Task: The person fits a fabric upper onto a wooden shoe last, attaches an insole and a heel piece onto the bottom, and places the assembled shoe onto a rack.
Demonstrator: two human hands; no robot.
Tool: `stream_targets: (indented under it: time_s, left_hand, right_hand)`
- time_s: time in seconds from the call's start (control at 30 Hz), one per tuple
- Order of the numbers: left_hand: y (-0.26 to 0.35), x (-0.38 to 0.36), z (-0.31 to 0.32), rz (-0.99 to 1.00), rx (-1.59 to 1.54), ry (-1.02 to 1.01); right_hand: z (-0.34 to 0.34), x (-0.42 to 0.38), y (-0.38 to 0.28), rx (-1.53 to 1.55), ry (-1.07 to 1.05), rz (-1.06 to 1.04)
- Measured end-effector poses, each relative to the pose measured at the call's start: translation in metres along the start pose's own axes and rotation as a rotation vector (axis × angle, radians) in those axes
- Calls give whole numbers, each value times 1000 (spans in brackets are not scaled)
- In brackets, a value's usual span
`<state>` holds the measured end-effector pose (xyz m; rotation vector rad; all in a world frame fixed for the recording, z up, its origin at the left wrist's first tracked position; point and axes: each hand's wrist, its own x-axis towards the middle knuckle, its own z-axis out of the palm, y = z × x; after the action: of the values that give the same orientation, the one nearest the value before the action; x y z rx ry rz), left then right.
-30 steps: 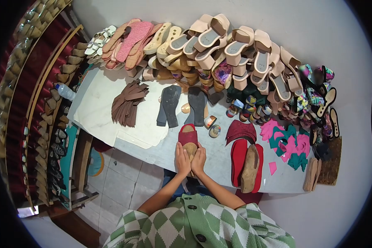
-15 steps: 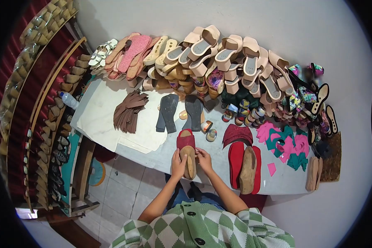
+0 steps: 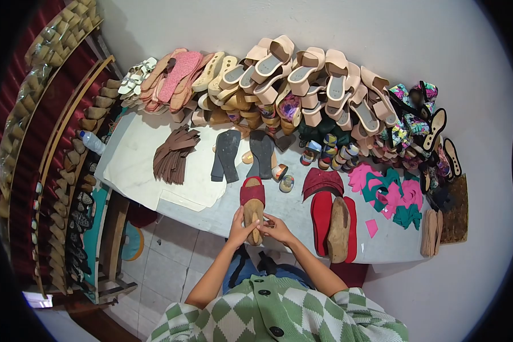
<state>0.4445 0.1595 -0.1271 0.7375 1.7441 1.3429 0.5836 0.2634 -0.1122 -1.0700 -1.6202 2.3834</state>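
Observation:
A wooden shoe last (image 3: 255,212) with a dark red upper (image 3: 252,192) across its toe end is held at the table's front edge, toe pointing away from me. My left hand (image 3: 240,229) wraps its left side, thumb over the top. My right hand (image 3: 277,230) closes on the right side near the heel, its fingers bent against the last. To the right, another wooden last (image 3: 339,229) rests between two red soles (image 3: 321,223). Dark red cut uppers (image 3: 322,182) lie just beyond them. Dark grey soles (image 3: 227,155) are behind the held last.
Beige heeled sandals (image 3: 310,71) are piled along the wall. Brown strips (image 3: 176,154) lie on white sheet material (image 3: 131,165) at left. Pink and green scraps (image 3: 385,191) cover the right side. Racks of lasts (image 3: 57,222) stand left of the table (image 3: 279,251).
My right hand has moved inward over the heel end of the last, and my left thumb now reaches further across it. The camera view has shifted slightly.

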Motion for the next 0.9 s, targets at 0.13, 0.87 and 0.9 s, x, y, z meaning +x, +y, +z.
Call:
stream_targets:
  time_s: [0.13,0.87,0.9]
  left_hand:
    - [-7,1,3,-4,-39,19]
    - [23,17,-17,-194,-148,-40]
    - [21,17,-14,-196,-69,-19]
  right_hand:
    - [0,-5,-5,-76,13,43]
    - [-17,58,10,131,120,74]
    - [-14,56,7,141,130,88]
